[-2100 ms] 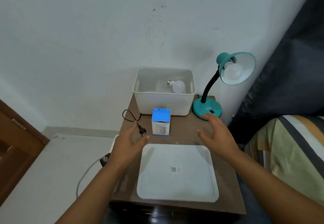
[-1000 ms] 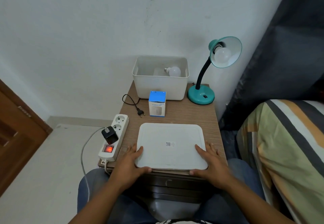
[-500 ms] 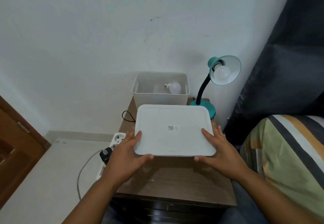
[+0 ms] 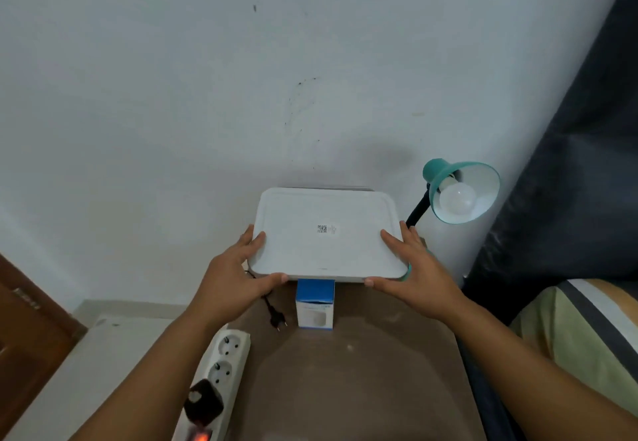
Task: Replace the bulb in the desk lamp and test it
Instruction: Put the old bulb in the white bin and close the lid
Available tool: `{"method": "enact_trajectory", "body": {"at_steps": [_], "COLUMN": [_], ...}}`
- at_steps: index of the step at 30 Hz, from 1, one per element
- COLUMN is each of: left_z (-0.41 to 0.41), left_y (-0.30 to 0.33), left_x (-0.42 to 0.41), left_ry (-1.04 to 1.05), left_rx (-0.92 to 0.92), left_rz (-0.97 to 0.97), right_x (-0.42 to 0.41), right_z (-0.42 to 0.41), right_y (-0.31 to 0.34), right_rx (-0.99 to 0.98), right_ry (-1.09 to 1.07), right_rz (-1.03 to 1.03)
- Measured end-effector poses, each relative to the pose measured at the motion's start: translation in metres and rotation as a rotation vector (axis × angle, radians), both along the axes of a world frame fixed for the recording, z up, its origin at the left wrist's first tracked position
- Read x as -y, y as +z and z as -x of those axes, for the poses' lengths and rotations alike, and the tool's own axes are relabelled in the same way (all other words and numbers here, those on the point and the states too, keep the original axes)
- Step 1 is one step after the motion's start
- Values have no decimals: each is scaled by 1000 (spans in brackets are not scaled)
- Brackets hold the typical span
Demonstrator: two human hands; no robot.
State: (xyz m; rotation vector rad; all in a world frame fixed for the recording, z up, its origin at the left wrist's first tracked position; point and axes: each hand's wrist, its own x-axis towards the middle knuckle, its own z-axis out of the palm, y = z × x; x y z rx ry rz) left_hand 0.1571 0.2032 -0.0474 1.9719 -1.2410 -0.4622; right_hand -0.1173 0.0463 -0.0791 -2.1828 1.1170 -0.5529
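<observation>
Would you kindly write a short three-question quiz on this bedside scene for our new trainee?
1. True or false: the lamp plug is pushed into the power strip.
2. Multiple choice: what do the left hand and right hand grip between them? A) the blue and white box B) the white lid C) the teal desk lamp
3. Fill in: the bulb sits inside the shade of the ____.

Key
1. False; the plug lies loose on the wooden table.
2. B, the white lid, one hand at each side. The blue and white box stands untouched below its near edge.
3. Teal desk lamp.
</observation>
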Motion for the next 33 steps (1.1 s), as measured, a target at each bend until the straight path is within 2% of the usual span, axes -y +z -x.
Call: {"method": "enact_trajectory", "body": {"at_steps": [11,28,33], "left_z": [-48,-58,-57], "left_y": [-17,-35,-35], "left_x": [82,100,100], "left_ry": [-11,-21,-23], "left_rx": [-78,-115,-100], "left_rz": [-49,-103,-128], "right_x": [70,80,80], "right_z": [-44,-54,-51], "right_y": [-4,-15,-19], "right_rx": [-13,-30,-1], "right_ry": [-18,-41,-34], "right_rz": [-83,-100,-192]}}
